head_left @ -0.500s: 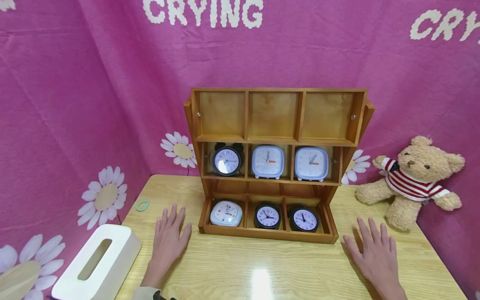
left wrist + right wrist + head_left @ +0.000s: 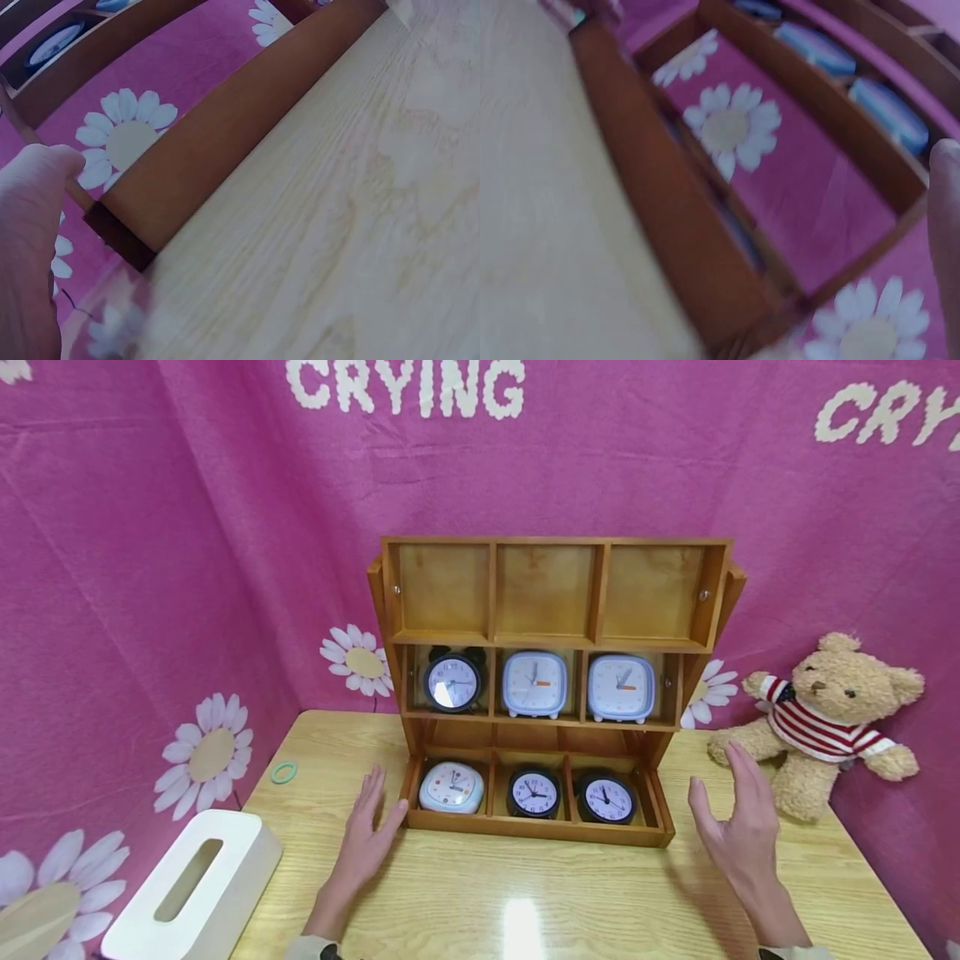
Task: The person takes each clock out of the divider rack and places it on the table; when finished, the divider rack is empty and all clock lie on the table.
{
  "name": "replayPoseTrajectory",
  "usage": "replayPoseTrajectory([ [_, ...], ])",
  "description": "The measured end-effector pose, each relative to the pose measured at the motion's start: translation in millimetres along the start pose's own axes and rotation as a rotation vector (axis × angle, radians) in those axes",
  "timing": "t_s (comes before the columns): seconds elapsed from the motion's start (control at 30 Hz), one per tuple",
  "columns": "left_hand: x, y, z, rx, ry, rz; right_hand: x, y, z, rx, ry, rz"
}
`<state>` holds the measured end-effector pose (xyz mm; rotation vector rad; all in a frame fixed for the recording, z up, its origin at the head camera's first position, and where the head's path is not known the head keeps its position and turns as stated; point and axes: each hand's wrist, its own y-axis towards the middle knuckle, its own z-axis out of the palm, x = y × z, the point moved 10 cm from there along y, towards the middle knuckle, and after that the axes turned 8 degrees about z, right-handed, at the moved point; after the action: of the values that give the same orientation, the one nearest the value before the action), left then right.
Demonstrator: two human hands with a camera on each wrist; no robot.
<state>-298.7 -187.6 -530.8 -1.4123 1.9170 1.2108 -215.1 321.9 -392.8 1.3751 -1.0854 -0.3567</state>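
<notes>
A tiered wooden shelf with small compartments stands on the table. My left hand is at its lower left corner, fingers straight and the thumb tip close to the front edge. Off the right end, my right hand is raised over the table, thumb and fingers spread apart with nothing between them. The bottom row has a pale blue clock and two round black clocks, one in the middle and one at right. A black alarm clock and two blue-rimmed clocks fill the middle row.
A white tissue box sits at the front left, with a green ring behind it. The teddy bear in a striped top leans at the back right. A pink cloth hangs behind the table.
Both hands have lifted from flat on the table and turned on edge. The left has moved right to the shelf's corner; the right hand's fingers have risen. The shelf and clocks stay put.
</notes>
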Motion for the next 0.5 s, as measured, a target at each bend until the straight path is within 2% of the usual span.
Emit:
replayPoseTrajectory([
  [0.07, 4.5, 0.4, 4.6, -0.002, -0.066, -0.04, 22, 14.0, 3, -0.06, 0.054, -0.047],
  [0.17, 10.5, 0.4, 11.2, 0.004, -0.132, -0.088, 37, 31.4, 17, -0.039, 0.101, -0.056],
  [0.3, 15.1, -0.3, 17.2, -0.002, -0.186, -0.118, 33, 45.8, 45, 0.097, 0.119, 0.01],
  [0.5, 12.2, 2.6, 23.5, -0.033, -0.267, -0.08, 18, 56.7, 84, 0.297, 0.073, 0.152],
])
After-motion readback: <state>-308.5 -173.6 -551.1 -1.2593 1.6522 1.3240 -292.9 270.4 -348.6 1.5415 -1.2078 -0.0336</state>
